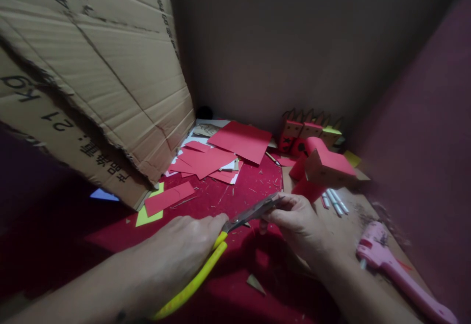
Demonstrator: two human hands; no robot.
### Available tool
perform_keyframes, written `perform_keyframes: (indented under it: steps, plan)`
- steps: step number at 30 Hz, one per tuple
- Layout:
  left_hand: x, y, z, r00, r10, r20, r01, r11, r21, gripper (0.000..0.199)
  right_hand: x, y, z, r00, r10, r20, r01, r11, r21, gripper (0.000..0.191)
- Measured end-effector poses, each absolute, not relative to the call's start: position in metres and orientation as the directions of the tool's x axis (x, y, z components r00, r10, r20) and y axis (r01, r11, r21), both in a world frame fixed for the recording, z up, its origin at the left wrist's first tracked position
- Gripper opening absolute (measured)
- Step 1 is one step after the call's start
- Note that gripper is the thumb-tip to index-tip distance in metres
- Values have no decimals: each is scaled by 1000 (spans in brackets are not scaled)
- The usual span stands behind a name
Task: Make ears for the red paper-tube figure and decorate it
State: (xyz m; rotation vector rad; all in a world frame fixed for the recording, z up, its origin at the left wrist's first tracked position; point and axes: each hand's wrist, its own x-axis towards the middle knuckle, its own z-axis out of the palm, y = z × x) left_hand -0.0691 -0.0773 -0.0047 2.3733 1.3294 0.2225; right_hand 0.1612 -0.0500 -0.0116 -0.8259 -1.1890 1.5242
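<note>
Cardboard (128,69) stands at the bench's (253,179) left edge, glue gun (390,260) near the right, red paper (241,140) farther back. Left hand (189,240): fingers clamped on scissors (250,212). Right hand (296,221): fingers beside blade tips, grip indistinct.

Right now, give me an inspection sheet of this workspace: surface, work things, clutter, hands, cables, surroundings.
Surface: red tabletop, strewn with thin scraps.
Work things: scissors with yellow handles; any piece at the blade tips is too unclear to identify.
Clutter: red paper piled at the back, cardboard triangle in front, pink glue gun at right.
Hands: left hand grips the scissors; right hand is at the blade tips.
Cables: nothing seen.
Surroundings: large cardboard sheet at left, grey wall behind.
</note>
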Motion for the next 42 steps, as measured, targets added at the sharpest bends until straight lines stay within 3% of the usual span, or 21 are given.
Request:
perform_keyframes:
  steps: [10, 15, 18, 20, 23, 26, 28, 33, 36, 39, 42]
  plan:
    - [-66, -74, -4, 616, 788, -23, 765, -591, 257, 14, 161, -49, -15, -288, 956, 50, -287, -37, -957, 10]
    - [-69, -67, -5, 606, 788, -105, 789, -581, 200, 11, 160, -47, -15, -269, 963, 32, -294, -50, -954, 7]
    - [-73, -54, -7, 479, 874, -84, 826, -417, 380, 6, 159, -46, -14, -251, 968, 22, -301, -56, -952, 7]
    - [-72, -46, -8, 378, 925, -40, 782, -295, 550, 15, 159, -46, -14, -237, 971, 19, -298, -54, -953, 7]
    - [-64, -42, -6, 340, 939, -45, 718, -229, 657, 31, 159, -46, -14, -213, 977, 28, -292, -36, -956, 6]
    - [-52, -44, -3, 356, 924, -138, 461, -45, 886, 39, 159, -46, -16, -192, 980, 55, -277, -1, -961, 8]
    - [-43, -43, -3, 417, 886, -202, 230, 112, 967, 40, 159, -46, -17, -178, 980, 91, -249, 45, -967, 9]
    - [-20, -30, -10, 520, 789, -328, -68, 421, 905, 41, 161, -51, -14, -96, 945, 312, -121, 300, -946, 12]
    - [-10, -22, -12, 536, 791, -295, -172, 444, 879, 34, 162, -55, -13, -109, 883, 458, -23, 458, -889, 21]
    - [-6, -19, -9, 526, 814, -246, -245, 422, 873, 35, 163, -58, -15, -172, 764, 621, 121, 642, -757, 32]
    - [-5, -18, -4, 534, 814, -227, -237, 402, 885, 41, 162, -59, -17, -226, 692, 685, 200, 722, -663, 32]
